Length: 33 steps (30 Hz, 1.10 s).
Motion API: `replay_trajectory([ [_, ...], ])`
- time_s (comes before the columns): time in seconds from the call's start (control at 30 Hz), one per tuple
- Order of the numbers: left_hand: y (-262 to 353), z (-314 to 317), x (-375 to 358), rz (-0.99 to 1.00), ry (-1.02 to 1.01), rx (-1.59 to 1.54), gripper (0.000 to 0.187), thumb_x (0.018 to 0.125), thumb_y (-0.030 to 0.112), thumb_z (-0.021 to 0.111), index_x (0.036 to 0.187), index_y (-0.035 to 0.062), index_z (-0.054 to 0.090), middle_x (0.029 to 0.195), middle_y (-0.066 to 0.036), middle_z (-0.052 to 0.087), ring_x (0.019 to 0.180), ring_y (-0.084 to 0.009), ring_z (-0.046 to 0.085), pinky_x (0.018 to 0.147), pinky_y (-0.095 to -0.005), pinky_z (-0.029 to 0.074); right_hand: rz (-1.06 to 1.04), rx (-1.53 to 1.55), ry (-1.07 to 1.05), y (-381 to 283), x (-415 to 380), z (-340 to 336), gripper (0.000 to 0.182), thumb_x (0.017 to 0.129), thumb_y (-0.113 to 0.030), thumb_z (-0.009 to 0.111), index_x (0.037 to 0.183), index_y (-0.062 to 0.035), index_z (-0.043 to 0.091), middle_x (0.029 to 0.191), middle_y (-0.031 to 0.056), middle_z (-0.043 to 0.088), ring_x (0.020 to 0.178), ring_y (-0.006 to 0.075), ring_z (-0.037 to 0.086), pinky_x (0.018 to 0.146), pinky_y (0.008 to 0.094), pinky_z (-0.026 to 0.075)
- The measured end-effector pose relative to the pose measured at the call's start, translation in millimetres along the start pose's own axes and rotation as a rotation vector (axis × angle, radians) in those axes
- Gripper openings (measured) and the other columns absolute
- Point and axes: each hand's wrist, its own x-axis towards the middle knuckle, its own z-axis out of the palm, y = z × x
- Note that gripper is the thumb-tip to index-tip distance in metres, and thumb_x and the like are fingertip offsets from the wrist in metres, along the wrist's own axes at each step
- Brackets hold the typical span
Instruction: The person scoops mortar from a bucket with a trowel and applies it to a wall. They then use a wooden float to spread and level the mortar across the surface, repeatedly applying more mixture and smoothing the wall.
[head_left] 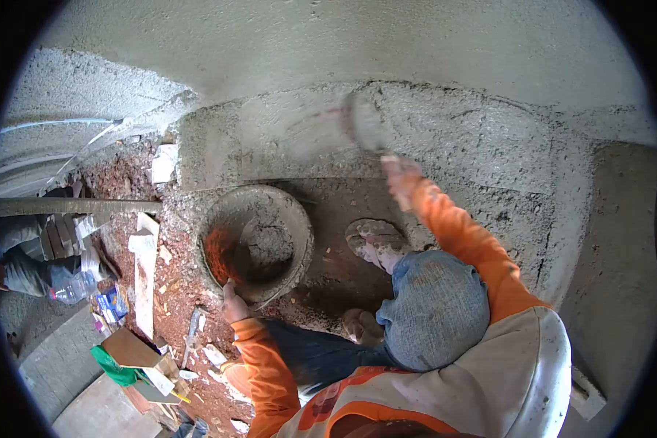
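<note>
My left hand (235, 303) is closed on the near rim of a round mortar bucket (304, 252), its thumb up at the edge. Grey wet mortar (266, 241) lies inside the bucket, and a reddish-orange patch shows on its left inner wall. My right hand (401, 179) grips a trowel-like tool (361, 124), smeared by motion, so its exact shape is hard to make out. The tool is over the rough grey mortar band (445, 120) along the base of the wall; whether it touches cannot be told.
A mortar-spattered shoe (376, 241) stands right of the bucket. Left are a white-smeared board (144, 274), a plastic bottle (73, 288), a hammer-like tool (193, 336) and wood scraps on red soil. Another person's leg (40, 274) shows at far left, below a horizontal bar (73, 207).
</note>
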Motion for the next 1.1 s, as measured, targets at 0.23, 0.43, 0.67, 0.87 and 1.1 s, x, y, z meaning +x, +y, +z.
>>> replay_trajectory([
  [0.23, 13.3, 8.7, -6.6, 0.12, 0.061, 0.307, 0.022, 0.074, 0.022, 0.061, 0.072, 0.0002, 0.062, 0.069, -0.004, 0.057, 0.057, -0.0143, 0.049, 0.055, -0.028, 0.042, -0.127, -0.212, -0.044, -39.1, -32.6, -22.0, 0.031, 0.091, -0.025, 0.032, 0.111, -0.0104, 0.051, 0.106, 0.0091, 0.056, 0.104, 0.0216, 0.054, 0.089, 0.0368, 0.043],
  [0.43, 6.1, 3.8, 11.4, 0.263, -0.029, 0.445, 0.018, 0.072, 0.018, 0.061, 0.072, 0.0, 0.061, 0.065, -0.002, 0.054, 0.056, -0.0139, 0.048, 0.053, -0.0274, 0.041, 0.068, -0.34, -0.027, 50.8, 54.5, -49.3, 0.049, 0.088, -0.047, 0.035, 0.124, -0.0152, 0.044, 0.108, 0.0155, 0.054, 0.105, 0.0289, 0.05, 0.094, 0.0419, 0.037],
  [0.67, 25.2, 45.9, -16.2, 0.258, -0.259, 0.241, 0.013, 0.075, 0.012, 0.058, 0.07, 0.0004, 0.059, 0.067, -0.001, 0.054, 0.061, -0.0097, 0.046, 0.058, -0.0241, 0.039, 0.339, -0.426, -0.018, 61.8, 27.1, -140.6, 0.052, 0.083, -0.055, 0.04, 0.122, -0.0217, 0.048, 0.118, 0.0115, 0.052, 0.113, 0.0344, 0.045, 0.095, 0.0445, 0.036],
  [0.87, 18.4, 54.6, 9.1, 0.167, -0.281, 0.2, 0.017, 0.072, 0.015, 0.06, 0.075, -0.0018, 0.062, 0.071, -0.004, 0.058, 0.063, -0.0133, 0.051, 0.059, -0.0269, 0.043, 0.263, -0.456, -0.04, -26.1, -31.3, -146.1, 0.042, 0.087, -0.039, 0.044, 0.123, -0.018, 0.043, 0.107, 0.0174, 0.056, 0.096, 0.0306, 0.056, 0.076, 0.0396, 0.05],
  [1.1, 25.6, 61.5, 9.2, 0.309, -0.25, 0.501, 0.036, 0.073, 0.027, 0.06, 0.085, -0.007, 0.061, 0.076, -0.01, 0.06, 0.069, -0.0179, 0.054, 0.066, -0.0305, 0.044, -0.505, -0.543, 0.229, -61.4, -66.3, -39.2, 0.04, 0.083, -0.029, 0.052, 0.122, -0.0226, 0.045, 0.1, 0.0165, 0.055, 0.083, 0.0297, 0.059, 0.068, 0.0403, 0.051],
])
